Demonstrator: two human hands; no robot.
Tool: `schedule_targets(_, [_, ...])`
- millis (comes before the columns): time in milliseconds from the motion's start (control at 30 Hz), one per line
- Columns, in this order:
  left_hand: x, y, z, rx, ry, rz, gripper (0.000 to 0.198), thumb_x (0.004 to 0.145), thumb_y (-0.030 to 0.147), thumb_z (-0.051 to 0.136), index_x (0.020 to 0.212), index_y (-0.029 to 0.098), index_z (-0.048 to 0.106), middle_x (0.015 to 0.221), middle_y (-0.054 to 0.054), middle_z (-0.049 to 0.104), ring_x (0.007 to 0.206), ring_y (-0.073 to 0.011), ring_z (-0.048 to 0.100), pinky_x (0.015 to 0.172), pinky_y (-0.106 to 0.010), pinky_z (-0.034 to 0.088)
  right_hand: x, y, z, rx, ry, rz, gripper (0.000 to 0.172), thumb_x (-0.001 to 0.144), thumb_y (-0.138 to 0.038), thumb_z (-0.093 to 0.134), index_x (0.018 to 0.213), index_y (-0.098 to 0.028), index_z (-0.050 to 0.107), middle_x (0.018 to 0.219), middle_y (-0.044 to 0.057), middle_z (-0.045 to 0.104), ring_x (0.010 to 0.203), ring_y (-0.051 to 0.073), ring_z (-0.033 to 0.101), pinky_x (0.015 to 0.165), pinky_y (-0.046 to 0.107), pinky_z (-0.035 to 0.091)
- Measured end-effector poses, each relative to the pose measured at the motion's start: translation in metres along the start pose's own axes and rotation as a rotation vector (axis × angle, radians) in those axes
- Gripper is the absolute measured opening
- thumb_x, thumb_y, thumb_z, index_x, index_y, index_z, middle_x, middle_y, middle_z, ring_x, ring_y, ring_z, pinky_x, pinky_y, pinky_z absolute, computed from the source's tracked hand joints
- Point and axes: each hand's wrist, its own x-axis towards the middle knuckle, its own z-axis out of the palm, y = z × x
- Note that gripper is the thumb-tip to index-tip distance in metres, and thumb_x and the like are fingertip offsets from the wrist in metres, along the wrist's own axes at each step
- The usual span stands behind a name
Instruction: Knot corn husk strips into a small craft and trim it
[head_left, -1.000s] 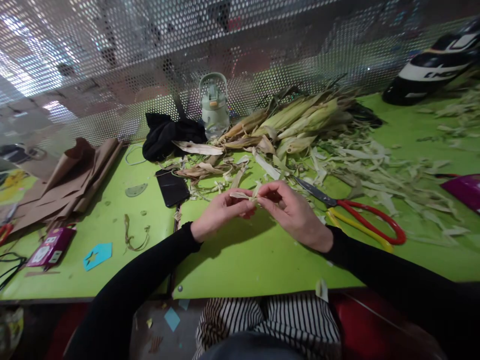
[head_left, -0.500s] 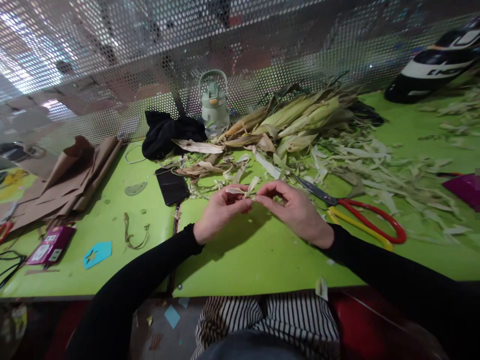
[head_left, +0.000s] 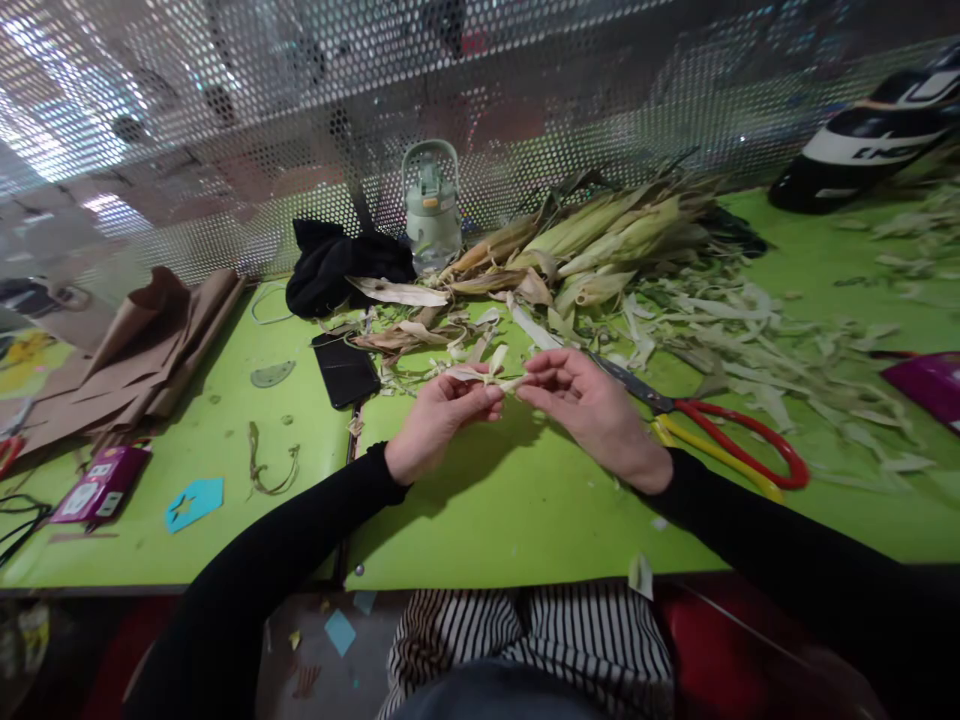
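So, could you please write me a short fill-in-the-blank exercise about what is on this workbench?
1. The left hand and the right hand pinch a pale strip of corn ____ between them.
2. The scissors lie on the table to the ____ of the right hand.
3. The black phone lies flat on the ____ table.
4. The bottle stands ____ before the perforated screen.
Missing words: husk; right; green; upright.

scissors (head_left: 705, 425) lie right of phone (head_left: 345, 368), husks (head_left: 592, 240) behind.
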Motion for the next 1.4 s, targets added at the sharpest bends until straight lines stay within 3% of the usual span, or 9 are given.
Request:
schedule_targets(133, [-0.001,-0.004,0.002,-0.042,0.051,0.03,0.045,0.065,0.032,0.087,0.097,0.015,0.06,0.068,0.006,0.063,0.067,-0.0084,0.063,0.071,-0.024,0.051,-0.005,0.001,0.007,-0.121,-0.008,-0.074,0.023,0.088,-0.043,0.068,0.091,-0.021,0.063,0.083,0.004,0.07,0.07,0.017,0.064,0.062,0.033,0.055])
schedule_targets(233, [0.0,-0.006,0.0,0.017,0.047,0.072,0.044,0.068,0.033,0.084,0.099,0.015,0.059,0.068,0.005,0.062,0.066,-0.0087,0.061,0.069,-0.024,0.049,-0.01,-0.003,0.007,-0.45,-0.036,-0.409,0.01,0.095,-0.027,0.058,0.092,-0.023,0.067,0.087,0.006,0.073,0.08,0.022,0.067,0.073,0.04,0.056])
schedule_targets(300, [0.001,-0.007,-0.002,0.133,0.047,0.116,0.042,0.07,0.034,0.082,0.099,0.014,0.06,0.069,0.005,0.061,0.063,-0.0084,0.058,0.066,-0.024,0.047,-0.012,-0.005,0.005,-0.639,-0.099,-0.633,0.016,0.095,-0.018,0.053,0.098,-0.023,0.069,0.095,0.008,0.075,0.09,0.024,0.067,0.082,0.044,0.055])
schedule_targets(400, [0.002,-0.006,-0.007,0.378,0.02,0.187,0.036,0.075,0.036,0.078,0.099,0.014,0.063,0.071,0.004,0.059,0.063,-0.0084,0.053,0.062,-0.024,0.043,-0.011,-0.007,0.002,-0.725,-0.192,-0.779,0.023,0.095,-0.015,0.052,0.106,-0.025,0.068,0.1,0.007,0.076,0.096,0.025,0.066,0.085,0.046,0.053])
schedule_targets(533, [0.001,-0.001,-0.012,0.593,-0.181,0.196,0.023,0.084,0.033,0.068,0.098,0.014,0.066,0.08,-0.001,0.063,0.067,-0.0098,0.054,0.064,-0.025,0.044,-0.009,-0.009,0.001,-0.61,-0.123,-0.616,0.013,0.095,-0.018,0.054,0.099,-0.026,0.063,0.091,0.005,0.072,0.089,0.024,0.063,0.078,0.044,0.052])
schedule_targets(733, [0.002,0.006,-0.015,0.549,-0.334,0.067,0.025,0.083,0.036,0.07,0.09,0.013,0.064,0.077,-0.001,0.062,0.07,-0.0111,0.057,0.071,-0.029,0.047,-0.007,-0.016,0.002,-0.371,-0.057,-0.254,0.007,0.093,-0.029,0.061,0.092,-0.024,0.058,0.093,0.005,0.065,0.085,0.021,0.063,0.076,0.038,0.054])
schedule_targets(1000, [-0.006,0.006,-0.006,0.508,-0.296,0.008,0.026,0.081,0.034,0.073,0.086,0.011,0.063,0.076,-0.001,0.062,0.067,-0.009,0.055,0.067,-0.026,0.046,-0.007,-0.008,0.004,-0.303,-0.015,-0.215,0.017,0.091,-0.037,0.065,0.098,-0.024,0.057,0.097,0.005,0.067,0.09,0.022,0.065,0.082,0.041,0.054])
schedule_targets(1133, [-0.005,0.005,-0.006,0.412,-0.26,0.047,0.026,0.08,0.032,0.076,0.092,0.013,0.063,0.082,-0.002,0.064,0.073,-0.0093,0.057,0.071,-0.026,0.049,-0.001,-0.01,-0.002,-0.323,-0.107,-0.18,0.025,0.091,-0.043,0.064,0.106,-0.023,0.059,0.102,0.007,0.069,0.093,0.023,0.066,0.081,0.04,0.054])
schedule_targets(1400, [0.002,0.001,-0.011,0.293,-0.167,0.044,0.028,0.082,0.031,0.075,0.101,0.013,0.064,0.078,0.0,0.066,0.069,-0.0089,0.061,0.069,-0.025,0.051,-0.003,-0.015,-0.002,-0.548,-0.049,-0.351,0.018,0.093,-0.039,0.061,0.082,-0.024,0.06,0.077,0.004,0.065,0.071,0.02,0.059,0.065,0.036,0.048])
